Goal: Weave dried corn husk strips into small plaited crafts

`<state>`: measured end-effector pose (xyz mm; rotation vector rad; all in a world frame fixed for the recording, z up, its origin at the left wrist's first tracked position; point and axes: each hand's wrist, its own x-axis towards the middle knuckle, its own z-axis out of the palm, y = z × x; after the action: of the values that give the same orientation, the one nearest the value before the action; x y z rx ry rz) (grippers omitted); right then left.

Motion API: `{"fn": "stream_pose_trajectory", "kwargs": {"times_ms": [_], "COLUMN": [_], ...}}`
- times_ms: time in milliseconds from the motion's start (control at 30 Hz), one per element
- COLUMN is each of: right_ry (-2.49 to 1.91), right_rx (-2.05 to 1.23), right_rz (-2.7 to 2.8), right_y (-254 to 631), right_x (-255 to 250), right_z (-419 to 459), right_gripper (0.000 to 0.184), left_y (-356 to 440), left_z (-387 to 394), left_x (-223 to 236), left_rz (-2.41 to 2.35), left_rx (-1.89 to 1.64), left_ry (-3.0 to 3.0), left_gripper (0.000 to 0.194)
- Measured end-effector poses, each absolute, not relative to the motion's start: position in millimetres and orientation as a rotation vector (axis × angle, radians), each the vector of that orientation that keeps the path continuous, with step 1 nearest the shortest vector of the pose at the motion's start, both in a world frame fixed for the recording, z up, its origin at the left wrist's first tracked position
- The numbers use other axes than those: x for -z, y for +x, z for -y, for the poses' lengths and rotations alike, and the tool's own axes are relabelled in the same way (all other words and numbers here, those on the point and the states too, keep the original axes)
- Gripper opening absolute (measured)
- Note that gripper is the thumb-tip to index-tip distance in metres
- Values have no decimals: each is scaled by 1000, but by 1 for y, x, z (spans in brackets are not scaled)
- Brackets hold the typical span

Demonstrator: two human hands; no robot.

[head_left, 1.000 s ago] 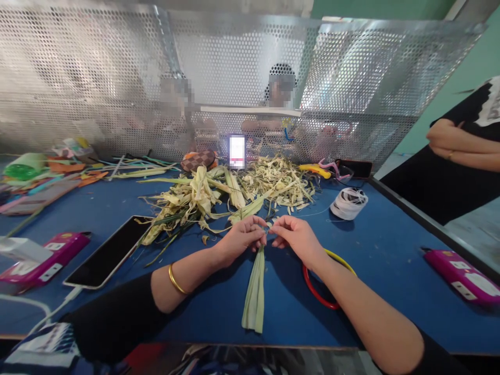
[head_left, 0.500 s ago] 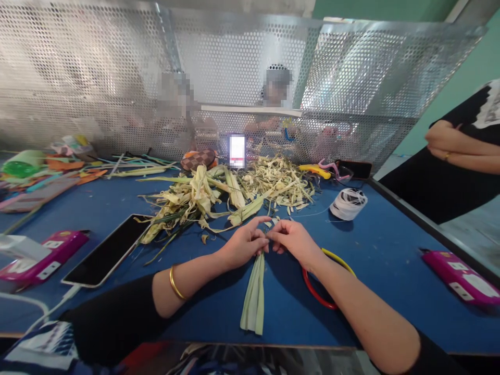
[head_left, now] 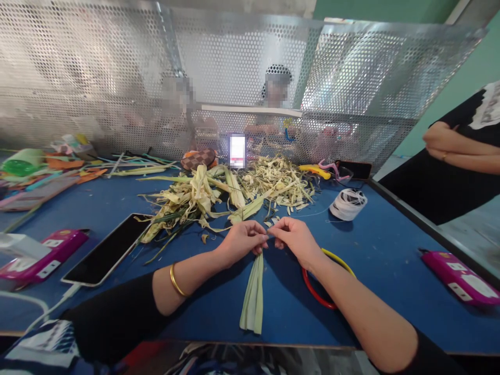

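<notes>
Husk strip point(head_left: 252, 299) extends over the bench point(head_left: 213, 310) from the left hand point(head_left: 246, 239), whose grip pinches its upper end; just beside, the right hand point(head_left: 292, 237) bends inward, fingertips pinched together, contents unclear.

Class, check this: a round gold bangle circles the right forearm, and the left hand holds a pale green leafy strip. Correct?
No: the head view shows the gold bangle circling the left forearm; the left hand does hold the green strip.
</notes>
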<state>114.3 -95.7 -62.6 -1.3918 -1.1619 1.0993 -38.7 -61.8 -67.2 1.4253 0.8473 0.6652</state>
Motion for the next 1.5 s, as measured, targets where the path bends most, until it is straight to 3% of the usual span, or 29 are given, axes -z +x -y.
{"fn": "stream_pose_trajectory", "kwargs": {"times_ms": [233,533,933,1500], "right_ry": [-1399,-1286,-1307,-1421], "right_rx": [-1049,-725,-892,-885], "right_rz": [1180,1403,1379,1416], "right_y": [115,119,115,114], "right_x": [60,63,61,60], "right_z": [96,93,92,91], "right_gripper": [27,18,22,23], "left_y": [-39,-41,-40,-41], "left_z": [61,59,59,59], "left_x": [66,60,55,52], "left_rz": [-860,-912,-918,-872], "left_rx": [-675,-636,-574,-496], "left_ry": [1413,1349,1364,1417], "left_gripper": [18,16,15,19]}}
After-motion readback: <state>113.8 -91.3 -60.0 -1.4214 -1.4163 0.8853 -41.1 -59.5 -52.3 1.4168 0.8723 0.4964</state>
